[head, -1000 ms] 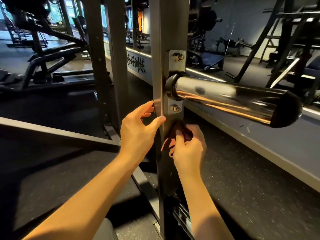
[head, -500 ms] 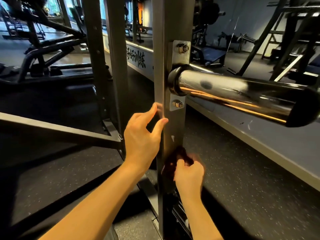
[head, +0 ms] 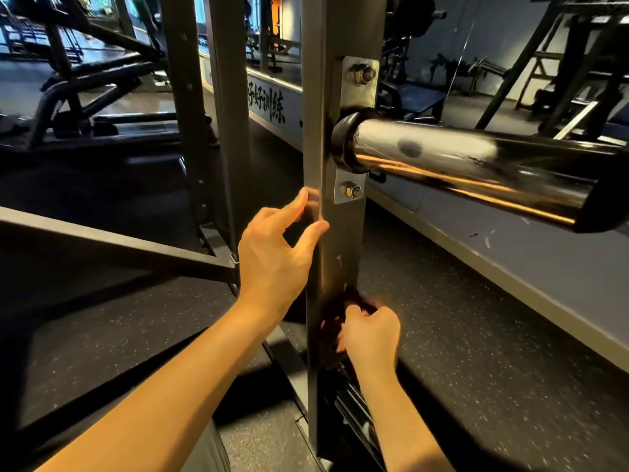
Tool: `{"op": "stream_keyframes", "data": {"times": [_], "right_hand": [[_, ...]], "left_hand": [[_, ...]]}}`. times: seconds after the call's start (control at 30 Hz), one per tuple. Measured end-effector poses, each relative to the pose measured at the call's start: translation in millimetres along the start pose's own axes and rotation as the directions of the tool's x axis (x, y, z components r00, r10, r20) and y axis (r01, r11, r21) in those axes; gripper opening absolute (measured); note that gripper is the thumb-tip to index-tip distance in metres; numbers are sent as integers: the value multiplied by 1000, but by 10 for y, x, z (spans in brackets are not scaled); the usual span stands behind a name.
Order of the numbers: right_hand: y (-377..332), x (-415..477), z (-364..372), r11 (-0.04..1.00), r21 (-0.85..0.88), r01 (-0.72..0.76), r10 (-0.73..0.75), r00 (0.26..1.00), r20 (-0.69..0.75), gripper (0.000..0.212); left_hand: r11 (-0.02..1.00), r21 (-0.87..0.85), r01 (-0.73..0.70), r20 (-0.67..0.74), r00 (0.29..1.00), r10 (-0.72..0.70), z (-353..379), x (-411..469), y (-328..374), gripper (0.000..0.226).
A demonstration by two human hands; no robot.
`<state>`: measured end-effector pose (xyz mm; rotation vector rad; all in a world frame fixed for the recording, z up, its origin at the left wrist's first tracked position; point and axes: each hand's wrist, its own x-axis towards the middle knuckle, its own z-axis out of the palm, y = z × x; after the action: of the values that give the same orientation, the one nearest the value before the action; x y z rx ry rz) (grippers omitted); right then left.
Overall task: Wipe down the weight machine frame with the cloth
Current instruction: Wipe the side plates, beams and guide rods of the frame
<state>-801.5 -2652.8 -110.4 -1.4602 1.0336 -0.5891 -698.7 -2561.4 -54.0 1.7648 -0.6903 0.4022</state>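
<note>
Two hands, one cloth, one frame.

- Left hand (head: 272, 264): spread and holding nothing. The thumb tip rests on the near corner of the upright post (head: 343, 240) and the forefinger reaches to its left face, apparently as a brace.
- Right hand (head: 371, 335): fingers curled round the cloth (head: 335, 313), pressing it to the front of the post low down, well below the chrome bar (head: 459, 165) and the bolted plate (head: 350, 190).
- Progress, as a judgement: wiping is in mid course on this one post. The stretch beneath the hand to the foot looks left to do, as do the neighbouring uprights (head: 190, 131) and the crossbar (head: 119, 243). A few pale flecks show on the post above the cloth.
- Hard to make out: the cloth is dark, blurred and mostly under the fingers. The post's far side is hidden. Its foot and the end of the bar are cut off by the picture's edges.
</note>
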Motion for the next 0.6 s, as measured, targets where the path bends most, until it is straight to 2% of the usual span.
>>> {"op": "stream_keyframes", "data": {"times": [0.07, 0.13, 0.17, 0.2, 0.23, 0.27, 0.33, 0.37, 0.43, 0.5, 0.53, 0.6], "right_hand": [[-336, -26, 3, 972, 104, 211, -214, 977, 23, 6], [-578, -90, 71, 869, 70, 490, -489, 871, -41, 7], [-576, -108, 128, 824, 32, 566, -562, 823, -85, 9], [-470, -100, 176, 808, -6, 589, -586, 802, -117, 7], [-278, -85, 198, 829, -34, 557, -557, 820, -130, 2], [-44, -56, 197, 882, -54, 469, -472, 872, -129, 9], [405, -22, 135, 974, -142, 176, -193, 975, -115, 14], [536, 3, 105, 977, -202, 61, -85, 990, -110, 10], [439, 26, 65, 978, -209, -11, -12, 994, -105, 5], [74, 23, 57, 993, -43, 112, -114, 992, -59, 9], [-142, 0, 55, 973, 25, 228, -227, 973, -39, 7], [-437, -54, 90, 885, 19, 465, -463, 884, -61, 5]], "left_hand": [[1000, 22, -16, 11, 1000, 15, 5, 2, -18, 57], [999, 33, -20, 11, 1000, 19, -4, -2, -34, 57], [999, 29, -20, 12, 1000, 20, -7, 2, -35, 56], [1000, 23, -21, 14, 1000, 20, -9, 4, -38, 56], [1000, 20, -23, 14, 1000, 23, -7, 3, -37, 56], [999, 23, -27, 10, 1000, 26, -1, 6, -40, 57], [999, 32, -33, 12, 999, 33, 9, 2, -53, 58], [999, 35, -37, 17, 999, 37, 12, -5, -58, 59], [999, 33, -41, 22, 999, 40, 5, -25, -63, 61], [998, 37, -43, 33, 999, 42, -4, -29, -71, 61], [998, 40, -42, 36, 999, 40, -7, -31, -78, 62], [999, 39, -28, 37, 999, 27, -8, -44, -89, 62]]}}
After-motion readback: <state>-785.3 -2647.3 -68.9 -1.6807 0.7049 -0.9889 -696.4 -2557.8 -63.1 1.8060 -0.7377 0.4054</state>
